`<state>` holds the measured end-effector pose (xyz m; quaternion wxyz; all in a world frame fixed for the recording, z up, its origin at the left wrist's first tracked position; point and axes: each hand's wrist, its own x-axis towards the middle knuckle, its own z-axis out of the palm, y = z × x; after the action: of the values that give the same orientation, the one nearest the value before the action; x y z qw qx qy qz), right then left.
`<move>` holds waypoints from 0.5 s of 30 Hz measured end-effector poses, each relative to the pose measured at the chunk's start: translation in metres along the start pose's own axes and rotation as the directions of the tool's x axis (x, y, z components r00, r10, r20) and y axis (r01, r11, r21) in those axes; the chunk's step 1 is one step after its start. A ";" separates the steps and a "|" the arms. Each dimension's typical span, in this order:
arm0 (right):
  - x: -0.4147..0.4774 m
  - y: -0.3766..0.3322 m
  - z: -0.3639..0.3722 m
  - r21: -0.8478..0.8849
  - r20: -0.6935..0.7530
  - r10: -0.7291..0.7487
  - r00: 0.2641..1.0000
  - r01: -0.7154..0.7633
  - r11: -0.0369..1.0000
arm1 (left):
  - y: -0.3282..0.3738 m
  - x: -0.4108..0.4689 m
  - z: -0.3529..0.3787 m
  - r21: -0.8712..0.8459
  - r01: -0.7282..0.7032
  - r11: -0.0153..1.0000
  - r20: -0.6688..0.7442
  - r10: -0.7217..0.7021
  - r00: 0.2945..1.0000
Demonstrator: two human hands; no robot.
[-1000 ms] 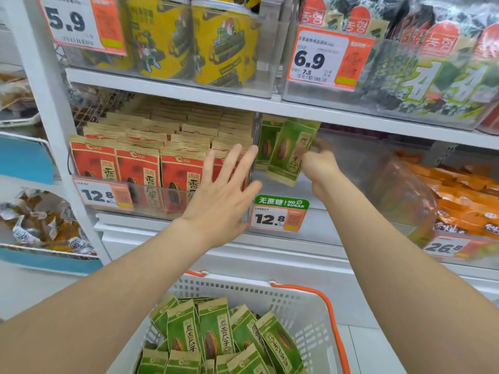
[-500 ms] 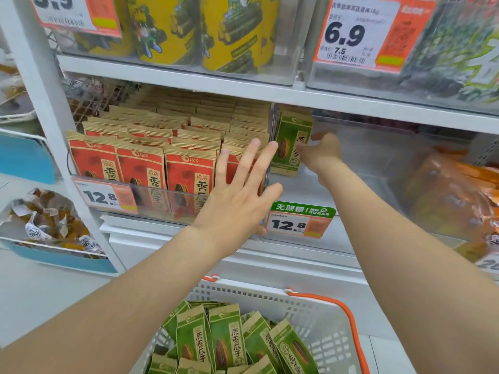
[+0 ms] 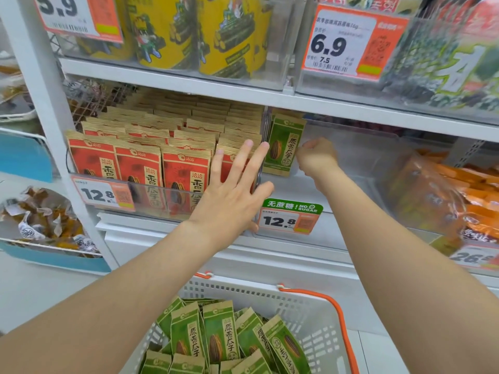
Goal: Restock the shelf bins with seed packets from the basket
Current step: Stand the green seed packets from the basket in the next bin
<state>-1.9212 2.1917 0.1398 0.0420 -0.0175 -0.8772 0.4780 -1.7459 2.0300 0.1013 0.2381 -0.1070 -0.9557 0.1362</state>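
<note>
The right hand (image 3: 316,158) reaches into the clear bin (image 3: 359,168), fingers curled, knuckles toward the camera. It meets the right edge of a green seed packet (image 3: 283,145). The fingertips are hidden, so I cannot tell whether it pinches the packet or only touches it. The packet stands upright just left of this hand, against the bin's left wall, probably to start a tidy front-facing row there. Below the wrist hangs the green "no sugar" price tag (image 3: 290,218), which matches the packet's colour.

Further left, the left hand (image 3: 232,190) is flat, its fingers straight and spread. They lie over the last of the red seed packets (image 3: 137,168), and the thumb rests at the divider between the two bins. It likely braces that full bin so nothing tips across.

Below both forearms, the white basket (image 3: 243,290) holds many more green packets (image 3: 216,338). The restock looks barely started.
</note>
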 end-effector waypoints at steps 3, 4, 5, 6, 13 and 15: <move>-0.015 -0.001 -0.012 0.030 0.014 -0.033 0.999 0.032 0.999 | 0.002 -0.003 -0.003 -0.001 0.020 1.000 0.011 -0.020 1.000; -0.023 -0.002 -0.017 0.057 0.015 -0.045 0.999 0.044 0.997 | 0.003 -0.004 -0.004 -0.010 0.029 1.000 0.011 -0.029 1.000; -0.032 -0.003 -0.022 0.077 -0.003 -0.066 0.998 0.066 0.995 | 0.003 -0.005 -0.006 -0.015 0.038 0.999 0.007 -0.038 0.999; -0.041 -0.004 -0.026 0.083 -0.044 -0.099 0.994 0.103 0.991 | 0.003 -0.006 -0.008 -0.013 0.046 0.999 0.002 -0.046 0.999; -0.126 0.008 -0.042 -0.286 -0.274 -0.752 0.599 0.696 0.659 | 0.020 -0.028 -0.022 -0.054 0.097 0.994 -0.130 -0.103 0.986; -0.143 0.027 -0.038 -0.400 -0.107 -0.907 0.407 0.818 0.414 | 0.026 -0.032 -0.026 -0.081 0.105 0.991 -0.286 -0.124 0.950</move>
<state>-1.7755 2.2276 0.1295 0.4181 0.3630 -0.7961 0.2443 -1.7016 2.0513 0.1018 0.3795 -0.0779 -0.9189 0.0739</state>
